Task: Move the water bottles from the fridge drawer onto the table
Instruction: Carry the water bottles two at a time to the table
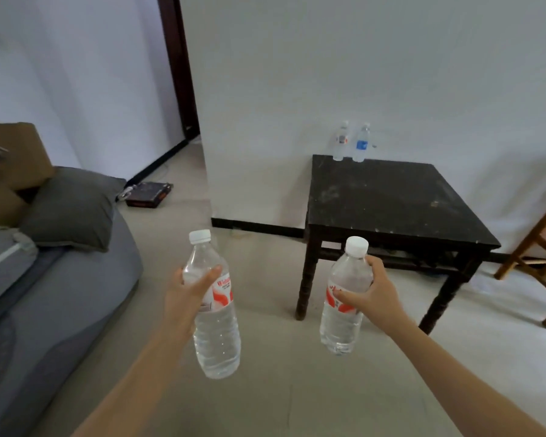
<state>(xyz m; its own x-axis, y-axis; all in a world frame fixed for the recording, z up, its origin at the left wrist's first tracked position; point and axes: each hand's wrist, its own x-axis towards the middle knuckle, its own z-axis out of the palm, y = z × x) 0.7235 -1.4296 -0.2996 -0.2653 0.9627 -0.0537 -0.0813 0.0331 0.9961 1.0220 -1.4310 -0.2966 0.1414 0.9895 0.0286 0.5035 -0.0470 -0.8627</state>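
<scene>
My left hand grips a clear water bottle with a white cap and a red-and-white label, held upright above the floor. My right hand grips a second, similar water bottle, also upright. Both bottles hang in the air in front of a dark square table that stands against the white wall. Two more bottles stand at the table's far left edge: one with a red-marked label and one with a blue label. No fridge drawer is in view.
A grey sofa with a dark cushion fills the left side. A wooden chair stands right of the table. A dark flat box lies on the floor near the doorway. Pale floor lies between me and the table.
</scene>
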